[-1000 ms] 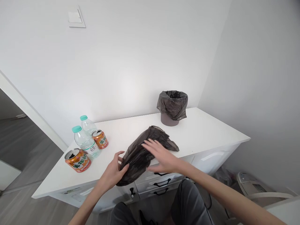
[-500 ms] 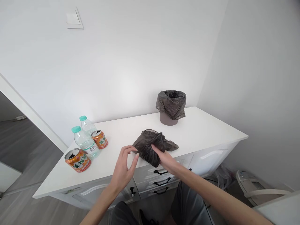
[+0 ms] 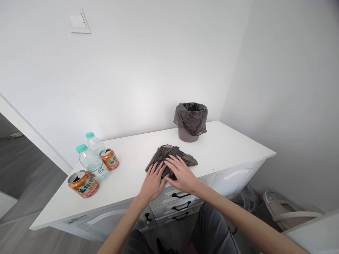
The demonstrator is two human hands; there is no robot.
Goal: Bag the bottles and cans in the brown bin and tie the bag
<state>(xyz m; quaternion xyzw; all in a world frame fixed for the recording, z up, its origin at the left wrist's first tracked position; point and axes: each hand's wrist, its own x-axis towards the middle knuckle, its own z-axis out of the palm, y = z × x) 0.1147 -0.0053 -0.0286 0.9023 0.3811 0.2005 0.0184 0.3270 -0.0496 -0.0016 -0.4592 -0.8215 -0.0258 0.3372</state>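
A crumpled black plastic bag (image 3: 169, 151) lies near the front edge of the white cabinet top. Flat on its left part rests my left hand (image 3: 153, 181), fingers stretched out. My right hand (image 3: 181, 173) lies over the bag's middle, also with straight fingers, its thumb close to the left hand. Both palms face down and cover part of the bag. Behind it stands a small bin (image 3: 188, 135) lined with another black bag (image 3: 191, 118), whose edge is folded over the rim.
At the left of the cabinet top (image 3: 127, 176) stand two clear bottles, a front one (image 3: 92, 164) and a rear one (image 3: 95, 144), both with teal caps. Beside them are two orange cans, one in front (image 3: 84, 184) and one behind (image 3: 110, 159). Black drawer handles (image 3: 181, 205) line the cabinet front.
My right hand has let go of the gathered bag and now lies flat on it. My left hand has moved right onto the bag, which sits lower and flatter. The view shifted slightly.
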